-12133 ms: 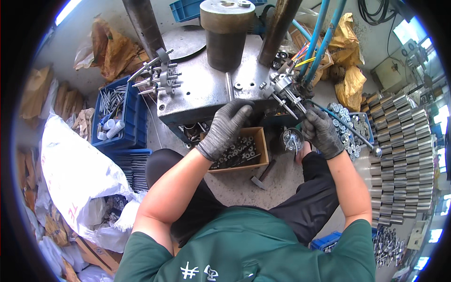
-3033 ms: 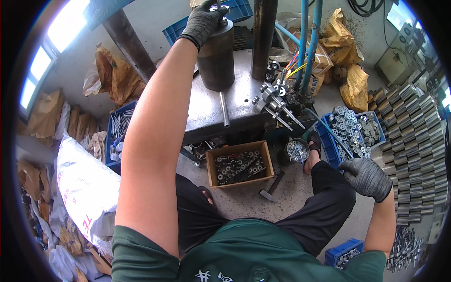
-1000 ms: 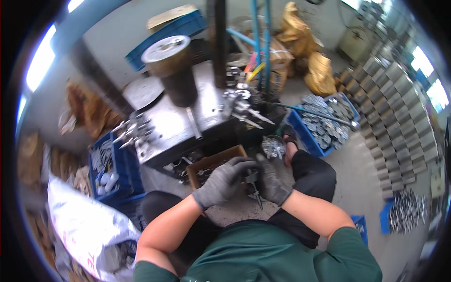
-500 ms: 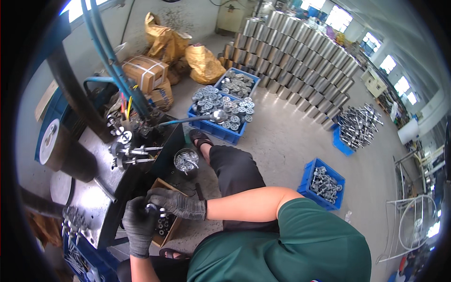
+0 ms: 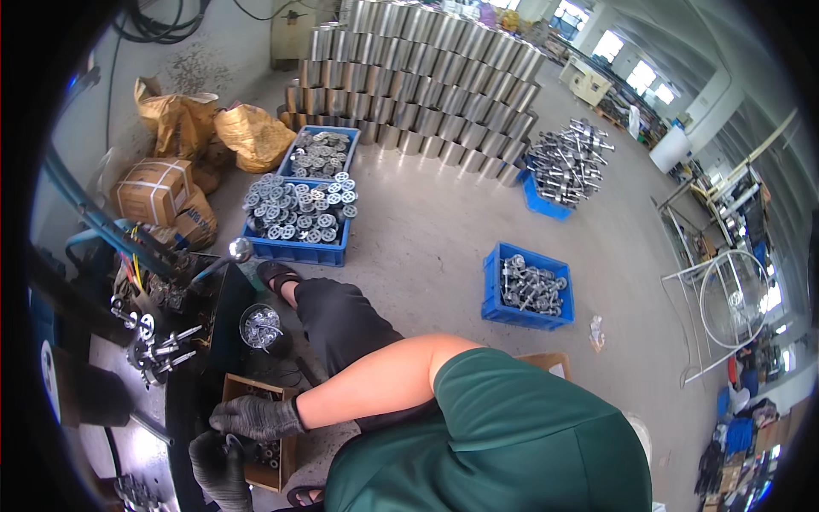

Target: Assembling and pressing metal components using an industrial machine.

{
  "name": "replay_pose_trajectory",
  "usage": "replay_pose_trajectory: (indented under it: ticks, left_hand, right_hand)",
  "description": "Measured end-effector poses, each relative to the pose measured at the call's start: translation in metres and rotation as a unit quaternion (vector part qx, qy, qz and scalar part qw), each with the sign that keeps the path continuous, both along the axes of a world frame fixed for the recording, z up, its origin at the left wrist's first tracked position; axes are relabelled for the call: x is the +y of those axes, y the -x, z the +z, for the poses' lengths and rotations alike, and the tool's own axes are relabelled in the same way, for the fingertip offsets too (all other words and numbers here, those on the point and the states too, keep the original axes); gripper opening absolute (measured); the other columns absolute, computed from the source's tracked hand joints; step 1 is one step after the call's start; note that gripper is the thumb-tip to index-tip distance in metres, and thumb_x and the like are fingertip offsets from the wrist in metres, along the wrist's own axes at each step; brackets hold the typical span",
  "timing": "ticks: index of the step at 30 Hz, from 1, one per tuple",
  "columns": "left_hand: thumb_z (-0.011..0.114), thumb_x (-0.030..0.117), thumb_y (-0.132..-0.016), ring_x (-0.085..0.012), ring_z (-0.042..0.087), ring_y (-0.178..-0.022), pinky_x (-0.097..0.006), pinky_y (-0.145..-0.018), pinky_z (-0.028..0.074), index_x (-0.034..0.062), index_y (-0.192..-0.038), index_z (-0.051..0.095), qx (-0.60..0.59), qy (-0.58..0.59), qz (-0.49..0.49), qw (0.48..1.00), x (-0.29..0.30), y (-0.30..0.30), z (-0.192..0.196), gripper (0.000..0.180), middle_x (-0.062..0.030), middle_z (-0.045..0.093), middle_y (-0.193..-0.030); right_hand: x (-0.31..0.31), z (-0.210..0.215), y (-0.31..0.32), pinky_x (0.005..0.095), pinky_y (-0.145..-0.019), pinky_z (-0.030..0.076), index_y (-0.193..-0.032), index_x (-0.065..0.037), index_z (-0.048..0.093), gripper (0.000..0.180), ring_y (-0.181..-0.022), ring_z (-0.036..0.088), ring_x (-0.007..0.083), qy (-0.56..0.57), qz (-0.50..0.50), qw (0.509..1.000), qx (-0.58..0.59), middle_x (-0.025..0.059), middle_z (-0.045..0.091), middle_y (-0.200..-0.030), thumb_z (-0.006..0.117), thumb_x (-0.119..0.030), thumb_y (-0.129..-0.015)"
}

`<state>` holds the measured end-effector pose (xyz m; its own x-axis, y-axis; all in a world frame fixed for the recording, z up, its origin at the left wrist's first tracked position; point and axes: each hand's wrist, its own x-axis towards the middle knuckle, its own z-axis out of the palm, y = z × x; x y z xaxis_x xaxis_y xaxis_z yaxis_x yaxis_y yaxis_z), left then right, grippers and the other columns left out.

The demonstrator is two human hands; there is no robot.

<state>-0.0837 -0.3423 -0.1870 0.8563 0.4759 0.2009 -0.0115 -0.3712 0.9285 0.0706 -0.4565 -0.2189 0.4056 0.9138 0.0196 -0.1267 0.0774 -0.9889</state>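
Note:
Both my hands wear dark grey knit gloves and meet over an open cardboard box (image 5: pixel 288 461) that holds small dark and silvery metal parts (image 5: pixel 271 452). My left hand (image 5: pixel 218 471) is closed, and a small shiny round-edged metal part (image 5: pixel 231 443) shows at its fingertips. Just above it, my right hand (image 5: pixel 256 417) reaches in from the right with its fingers bent together; what they grip, if anything, is hidden. Beside the box stands a round bucket (image 5: pixel 264 328) of small silvery parts.
At left, a metal workbench (image 5: pixel 153 456) carries a spoked metal fixture (image 5: pixel 158 354) and a ball-ended lever (image 5: pixel 240 249). Blue crates of metal wheels (image 5: pixel 299 250) and rod-like parts (image 5: pixel 529 317) stand on the floor. Behind them rises a stack of metal cylinders (image 5: pixel 426 85).
The view has swung right, so the bench and crates sit farther left in it. My hands remain together over the box, with the small metal part less visible between them.

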Motion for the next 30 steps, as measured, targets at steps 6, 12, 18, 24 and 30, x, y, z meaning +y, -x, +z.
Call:
replay_pose_trajectory:
  ticks: [6, 12, 18, 24, 30]
  left_hand:
    - [0.072, 0.008, -0.093, -0.0171, 0.060, -0.108, -0.034, -0.100, 0.048, -0.0009, -0.126, 0.059, 0.019, 0.019, 0.008, 1.000, 0.034, 0.012, -0.041, 0.037, -0.0061, 0.064, -0.116]
    - [0.068, 0.011, -0.099, -0.0196, 0.062, -0.107, -0.033, -0.098, 0.049, -0.0026, -0.128, 0.059, 0.032, 0.061, 0.018, 0.997, 0.047, -0.002, -0.079, 0.033, -0.0086, 0.066, -0.118]
    - [0.064, 0.017, -0.102, -0.0204, 0.061, -0.109, -0.034, -0.096, 0.050, -0.0041, -0.132, 0.059, 0.066, 0.071, 0.044, 0.994, 0.069, -0.010, -0.123, 0.037, -0.0106, 0.066, -0.124]
    - [0.068, 0.010, -0.098, -0.0160, 0.063, -0.103, -0.030, -0.093, 0.051, -0.0024, -0.131, 0.062, 0.191, 0.049, 0.017, 0.980, 0.048, -0.001, -0.123, 0.036, -0.0067, 0.069, -0.118]
    - [0.062, 0.003, -0.098, -0.0173, 0.064, -0.094, -0.033, -0.089, 0.051, -0.0017, -0.119, 0.063, 0.262, -0.008, -0.114, 0.958, 0.015, -0.005, -0.107, 0.022, -0.0100, 0.070, -0.106]
  right_hand:
    - [-0.011, 0.027, 0.004, 0.0289, -0.065, 0.050, -0.105, -0.013, 0.070, 0.039, -0.071, 0.058, 0.0115, 0.083, 0.129, 0.965, 0.213, 0.0004, 0.066, -0.083, 0.047, -0.045, -0.109]
    - [0.021, -0.037, 0.009, 0.0297, -0.066, 0.048, -0.101, -0.013, 0.069, 0.037, -0.073, 0.055, 0.0123, 0.032, 0.081, 0.968, 0.236, -0.0021, 0.064, -0.083, 0.048, -0.043, -0.108]
    - [-0.024, 0.007, -0.020, 0.0342, -0.060, 0.049, -0.090, -0.010, 0.070, 0.025, -0.063, 0.059, 0.0142, -0.020, 0.099, 0.992, 0.081, 0.0025, 0.063, -0.070, 0.060, -0.032, -0.096]
    - [-0.075, 0.091, -0.067, 0.0306, -0.047, 0.056, -0.097, -0.006, 0.067, 0.019, -0.057, 0.065, 0.0153, -0.145, 0.071, 0.933, 0.322, 0.0053, 0.067, -0.074, 0.074, -0.021, -0.089]
    - [-0.216, 0.126, -0.133, 0.0345, -0.047, 0.061, -0.126, -0.002, 0.059, 0.050, -0.060, 0.069, 0.0234, -0.200, -0.167, 0.917, 0.303, 0.0241, 0.072, -0.096, 0.063, -0.042, -0.096]
